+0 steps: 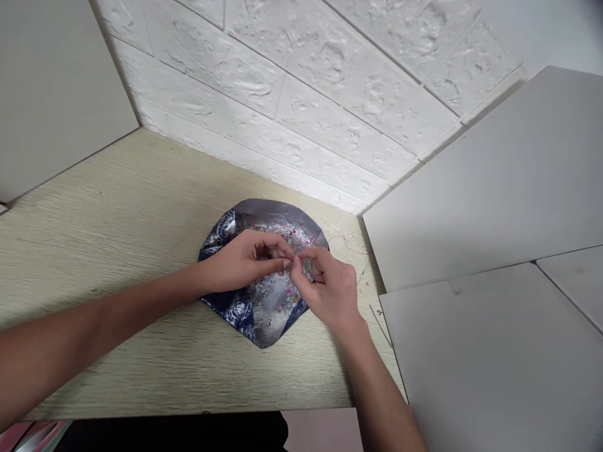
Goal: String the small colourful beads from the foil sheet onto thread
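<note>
My left hand (259, 256) and my right hand (325, 282) meet fingertip to fingertip, thumbs and forefingers pinched together. Whatever lies between the fingertips is too small to make out. Right below them, an opened-out foil packet (266, 333), silvery grey inside with dark blue and white printed parts, rests on the wooden surface. Scattered over its middle are many tiny beads (277, 298), shiny, clear, red and pink. My hands cover part of the packet and of the beads.
The pale wood-grain tabletop (141, 220) ends at a white brick-pattern wall (264, 75). White panels stand at the left (56, 81) and right (490, 182). Thin, thread-like strands (351, 242) lie right of the packet. A thin stick-like piece (380, 325) lies by the right panel.
</note>
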A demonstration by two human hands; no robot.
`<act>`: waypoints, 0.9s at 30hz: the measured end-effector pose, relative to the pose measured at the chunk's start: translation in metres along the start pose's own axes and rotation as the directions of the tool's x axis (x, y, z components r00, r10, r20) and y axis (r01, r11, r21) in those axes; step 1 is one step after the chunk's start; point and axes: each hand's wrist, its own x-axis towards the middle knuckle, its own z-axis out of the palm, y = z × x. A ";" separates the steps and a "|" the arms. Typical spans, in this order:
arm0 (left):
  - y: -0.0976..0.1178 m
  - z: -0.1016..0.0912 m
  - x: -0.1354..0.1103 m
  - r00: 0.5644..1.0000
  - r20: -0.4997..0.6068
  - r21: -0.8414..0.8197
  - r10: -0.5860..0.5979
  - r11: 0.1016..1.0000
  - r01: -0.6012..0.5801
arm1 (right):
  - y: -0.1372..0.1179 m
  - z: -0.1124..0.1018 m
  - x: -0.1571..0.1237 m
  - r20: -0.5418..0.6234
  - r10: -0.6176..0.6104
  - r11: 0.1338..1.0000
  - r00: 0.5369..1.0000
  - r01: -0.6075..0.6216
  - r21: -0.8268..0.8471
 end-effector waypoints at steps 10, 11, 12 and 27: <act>0.007 0.000 -0.004 0.996 0.048 0.254 0.079 0.963 -0.089 | 0.000 -0.001 0.000 -0.016 0.008 1.000 1.000 -0.008 0.002; 0.007 0.000 -0.004 0.991 0.078 0.332 0.111 0.934 -0.131 | 0.000 -0.002 0.000 -0.016 0.009 1.000 1.000 -0.009 0.002; 0.006 -0.001 -0.005 0.982 0.120 0.420 0.143 0.889 -0.181 | 0.000 -0.002 0.000 -0.017 0.012 1.000 1.000 -0.012 0.001; -0.005 -0.002 -0.002 0.960 0.169 0.934 0.224 0.273 -0.228 | 0.004 0.000 -0.001 -0.029 0.012 0.999 1.000 -0.013 -0.037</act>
